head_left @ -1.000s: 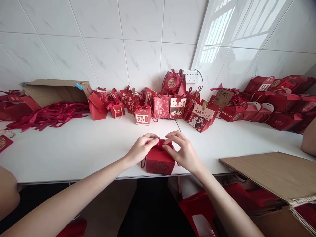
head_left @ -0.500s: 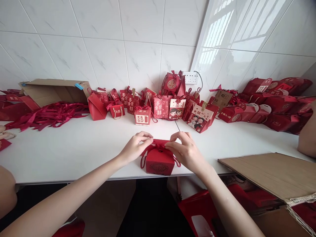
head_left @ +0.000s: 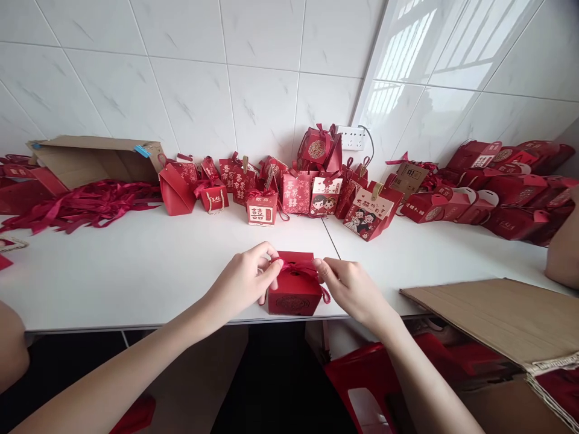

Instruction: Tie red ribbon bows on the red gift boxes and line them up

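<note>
A small red gift box (head_left: 295, 296) with a dark round pattern on its front stands near the front edge of the white table. Across its top runs a red ribbon (head_left: 299, 266) with a knot in the middle. My left hand (head_left: 257, 272) pinches the ribbon at the box's left side. At the right side, my right hand (head_left: 342, 278) has its thumb and fingers closed on the ribbon's other part. A twisted red cord shows beside the box, below my right hand.
Decorated red boxes (head_left: 262, 209) line the wall, with more piled at the back right (head_left: 515, 188). Loose ribbons (head_left: 97, 205) lie by an open carton (head_left: 102, 158). A cardboard flap (head_left: 493, 310) reaches over the table's right edge. Other people's arms show at both sides.
My hands have moved slightly apart, and the ribbon is stretched more level across the box top. My right fingers have curled in more.
</note>
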Motion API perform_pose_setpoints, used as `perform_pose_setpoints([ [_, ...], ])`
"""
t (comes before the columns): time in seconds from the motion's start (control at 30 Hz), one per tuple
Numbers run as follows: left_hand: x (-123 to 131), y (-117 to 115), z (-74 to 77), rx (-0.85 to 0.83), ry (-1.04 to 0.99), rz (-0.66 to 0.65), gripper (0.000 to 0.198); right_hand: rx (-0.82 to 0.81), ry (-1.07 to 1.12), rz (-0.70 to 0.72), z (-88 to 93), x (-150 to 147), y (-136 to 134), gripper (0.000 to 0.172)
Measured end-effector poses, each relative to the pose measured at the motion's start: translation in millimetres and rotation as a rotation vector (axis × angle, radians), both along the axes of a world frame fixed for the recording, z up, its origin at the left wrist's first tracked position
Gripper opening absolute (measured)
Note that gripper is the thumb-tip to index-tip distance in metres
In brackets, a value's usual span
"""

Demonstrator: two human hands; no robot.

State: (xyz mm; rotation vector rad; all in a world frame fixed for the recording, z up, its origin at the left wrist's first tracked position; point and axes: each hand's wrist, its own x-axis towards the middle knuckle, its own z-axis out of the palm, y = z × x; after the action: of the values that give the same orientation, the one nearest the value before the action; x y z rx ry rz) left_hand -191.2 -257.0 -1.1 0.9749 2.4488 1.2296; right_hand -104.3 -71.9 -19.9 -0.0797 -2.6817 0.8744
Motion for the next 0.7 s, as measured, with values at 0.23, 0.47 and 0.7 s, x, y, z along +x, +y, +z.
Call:
perform_pose_setpoints([
  [0.23,-0.1,1.4,-2.5,-0.023,0.045,-0.007,0.014,-0.147,-0.034,-0.092,-7.8,-7.7,-12.6,0.039],
  [0.47,-6.4,-2.9,-13.3,-0.021,0.027,-0.054,0.015,-0.302,-0.047,-0.077,-15.9,-12.7,-9.4,0.045],
  [0.7,-16.1,-6.5,-28.7,0.083,-0.105,-0.119,0.016,-0.541,-0.026,-0.029,-24.4,-17.6,-9.0,0.036],
])
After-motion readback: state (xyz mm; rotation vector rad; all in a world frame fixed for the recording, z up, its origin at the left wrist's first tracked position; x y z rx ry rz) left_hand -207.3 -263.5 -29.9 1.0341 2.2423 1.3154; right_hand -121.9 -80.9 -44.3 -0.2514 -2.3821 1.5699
